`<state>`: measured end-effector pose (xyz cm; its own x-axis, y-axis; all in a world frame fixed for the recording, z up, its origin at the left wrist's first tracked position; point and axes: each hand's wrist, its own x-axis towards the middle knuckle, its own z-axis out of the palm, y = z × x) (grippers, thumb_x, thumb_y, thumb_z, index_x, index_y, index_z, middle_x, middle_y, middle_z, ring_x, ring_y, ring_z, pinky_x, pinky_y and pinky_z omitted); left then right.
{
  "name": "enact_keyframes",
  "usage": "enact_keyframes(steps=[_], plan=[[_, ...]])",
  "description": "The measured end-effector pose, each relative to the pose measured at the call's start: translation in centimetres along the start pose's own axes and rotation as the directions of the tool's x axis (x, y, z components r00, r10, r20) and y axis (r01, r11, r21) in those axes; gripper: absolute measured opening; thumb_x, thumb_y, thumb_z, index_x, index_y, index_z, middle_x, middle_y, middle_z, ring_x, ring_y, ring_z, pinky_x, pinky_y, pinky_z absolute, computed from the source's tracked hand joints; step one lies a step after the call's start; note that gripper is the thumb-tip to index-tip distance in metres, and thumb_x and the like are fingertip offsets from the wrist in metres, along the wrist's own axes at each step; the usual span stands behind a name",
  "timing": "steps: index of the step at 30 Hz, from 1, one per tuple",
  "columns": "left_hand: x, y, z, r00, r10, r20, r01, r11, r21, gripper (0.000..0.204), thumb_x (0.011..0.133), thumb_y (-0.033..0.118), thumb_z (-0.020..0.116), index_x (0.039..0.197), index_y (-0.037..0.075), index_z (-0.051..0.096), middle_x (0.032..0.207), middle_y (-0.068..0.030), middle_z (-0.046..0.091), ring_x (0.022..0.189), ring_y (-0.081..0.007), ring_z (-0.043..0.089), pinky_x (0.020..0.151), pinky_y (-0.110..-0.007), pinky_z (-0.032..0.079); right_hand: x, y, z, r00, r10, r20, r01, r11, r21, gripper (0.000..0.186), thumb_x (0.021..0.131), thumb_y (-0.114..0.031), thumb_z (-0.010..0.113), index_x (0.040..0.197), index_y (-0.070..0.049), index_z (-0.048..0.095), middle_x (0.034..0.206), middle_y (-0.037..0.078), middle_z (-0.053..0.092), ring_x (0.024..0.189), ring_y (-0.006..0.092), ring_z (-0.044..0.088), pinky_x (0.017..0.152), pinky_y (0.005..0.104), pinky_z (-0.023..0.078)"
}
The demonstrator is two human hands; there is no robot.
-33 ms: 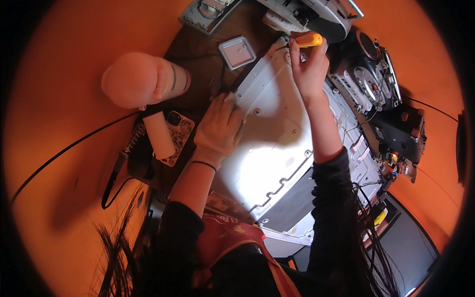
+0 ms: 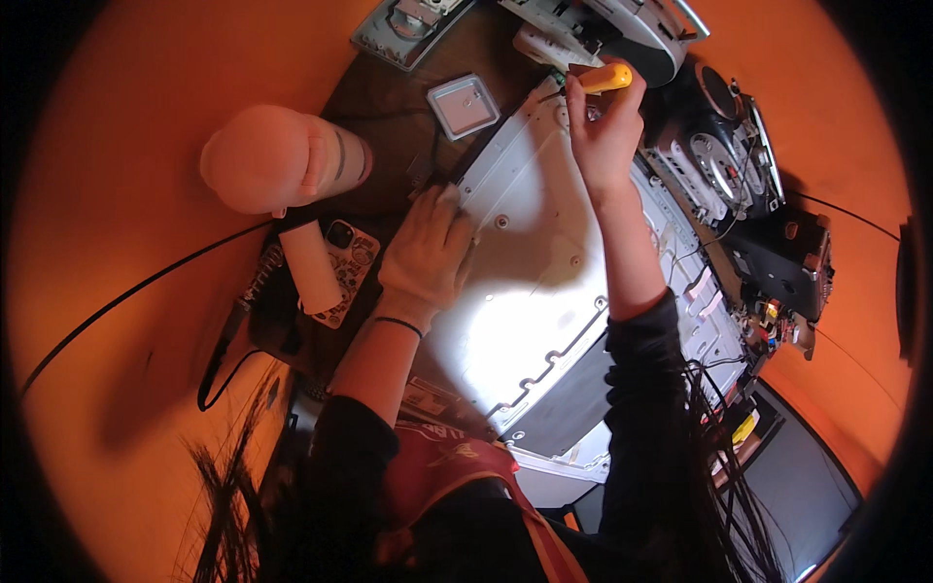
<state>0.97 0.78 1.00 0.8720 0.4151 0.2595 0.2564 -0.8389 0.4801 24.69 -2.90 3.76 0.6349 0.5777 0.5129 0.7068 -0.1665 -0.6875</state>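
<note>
Only the head view to go on here. A big metal back panel is laid slantwise across the middle of the table, its far corner pointed at the table's far edge. A yellow-handled screwdriver is gripped in the right hand, fingers wrapped round it, thin shaft angled at that corner. Whether the tip is actually seated in anything can't be made out. The left hand is laid palm down over the panel's left edge, fingers together and slightly bent; nothing seems to be gripped by it.

Judging from that, screwdriver work at the corner looks like the step in hand; whether something's being tightened or loosened can't be told. Probably a straighter shaft and firm pressure are called for next, with the panel braced by the left hand.

Material-wise: the panel is pale, smooth sheet metal, dotted with round recesses, glaring white where it's lit. A shallow square tray with a light rim is set toward the table's far edge, tiny bits inside, too small to identify. The screwdriver handle is rounded and glossy, plastic by the looks.
</note>
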Motion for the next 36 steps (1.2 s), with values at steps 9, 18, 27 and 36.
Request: enact_keyframes(steps=[9, 18, 27, 36], plan=[[-0.3, -0.1, 0.1, 1.000, -0.001, -0.023, 0.001, 1.000, 0.020, 0.021, 0.083, 0.019, 0.060, 0.096, 0.002, 0.055, 0.119, -0.0201, 0.051, 0.111, -0.0404, 0.051, 0.097, -0.048, 0.045, 2.2, -0.8, -0.2, 1.000, -0.023, 0.013, 0.024, 0.994, -0.111, 0.051, 0.088, -0.008, 0.062, 0.136, -0.012, 0.042, 0.115, 0.016, 0.063, 0.095, 0.0329, 0.065, 0.076, 0.0346, 0.052], [-0.6, -0.3, 0.3, 1.000, 0.000, 0.024, 0.000, 1.000, 0.009, 0.025, 0.085, 0.018, 0.060, 0.102, 0.003, 0.052, 0.124, -0.0204, 0.046, 0.118, -0.0407, 0.046, 0.103, -0.050, 0.039, 2.4, -0.5, -1.0, 0.976, -0.188, -0.109, 0.163, 0.966, -0.201, 0.044, 0.087, -0.005, 0.062, 0.130, -0.011, 0.050, 0.101, 0.012, 0.064, 0.088, 0.0264, 0.063, 0.075, 0.0306, 0.050], [-0.8, -0.3, 0.4, 1.000, -0.005, 0.021, 0.005, 1.000, 0.000, 0.027, 0.085, 0.018, 0.060, 0.105, 0.003, 0.051, 0.125, -0.0210, 0.046, 0.119, -0.0413, 0.046, 0.104, -0.050, 0.038, 1.0, -1.3, -1.2, 0.997, -0.074, -0.022, 0.066, 0.971, -0.231, 0.043, 0.085, -0.007, 0.066, 0.125, -0.006, 0.048, 0.104, 0.013, 0.062, 0.092, 0.0253, 0.064, 0.079, 0.0332, 0.050], [-0.6, -0.2, 0.4, 0.999, -0.018, 0.040, 0.018, 1.000, -0.004, 0.026, 0.085, 0.018, 0.061, 0.105, 0.004, 0.052, 0.123, -0.0206, 0.048, 0.120, -0.0414, 0.045, 0.106, -0.049, 0.037, 1.7, -1.1, -1.3, 0.999, 0.026, -0.047, -0.035, 0.976, -0.217, 0.037, 0.088, -0.015, 0.065, 0.119, -0.007, 0.047, 0.092, 0.015, 0.063, 0.071, 0.0265, 0.065, 0.064, 0.0348, 0.051]])
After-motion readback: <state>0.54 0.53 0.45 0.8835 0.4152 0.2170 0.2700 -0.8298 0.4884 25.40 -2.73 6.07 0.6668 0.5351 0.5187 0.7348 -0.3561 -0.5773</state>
